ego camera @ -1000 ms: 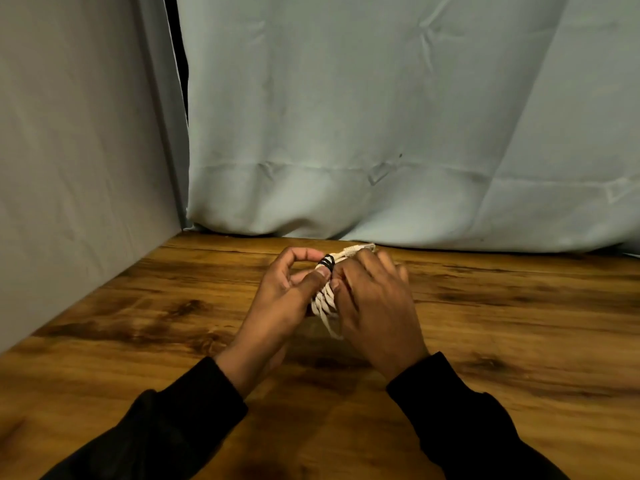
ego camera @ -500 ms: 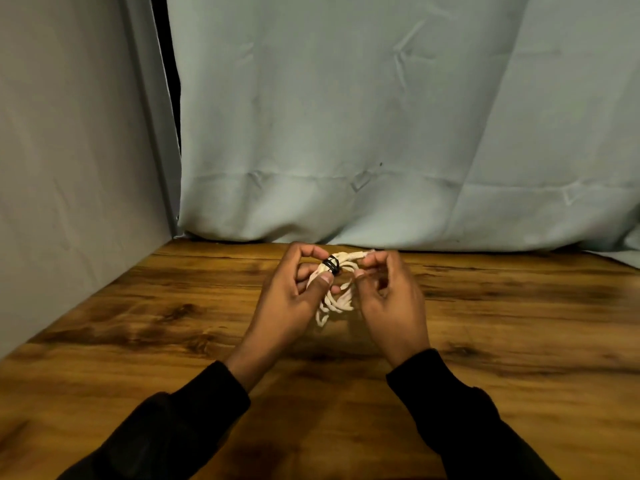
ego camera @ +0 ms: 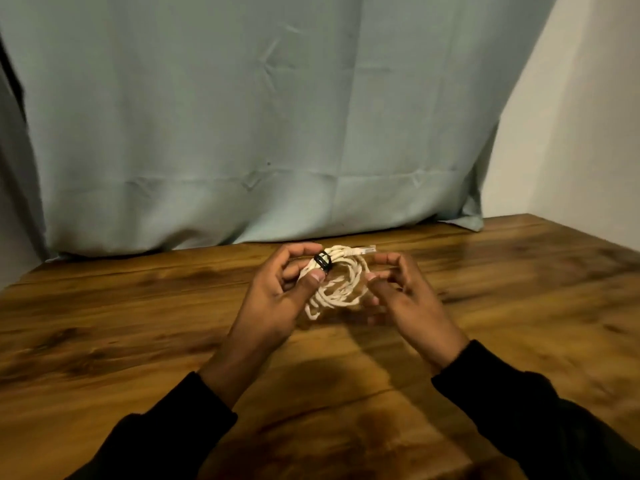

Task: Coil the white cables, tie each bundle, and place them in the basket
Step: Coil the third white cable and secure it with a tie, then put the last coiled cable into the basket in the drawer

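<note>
Left hand (ego camera: 277, 299) pinches white cable coil (ego camera: 341, 282) at its black tie (ego camera: 322, 262); right hand (ego camera: 408, 299) half-open, fingertips touching coil, above counter (ego camera: 138, 323).

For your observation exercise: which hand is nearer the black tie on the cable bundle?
Left. The left hand pinches the cable bundle right at the black tie; the right hand is across the coil, opposite it.

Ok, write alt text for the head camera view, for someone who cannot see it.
Two hands hold a coiled white cable just above a wooden table: the left hand pinches the coil at a black tie, while the right hand touches the opposite side with loosely spread fingers. A pale blue cloth hangs behind the table; no basket is in view.
</note>
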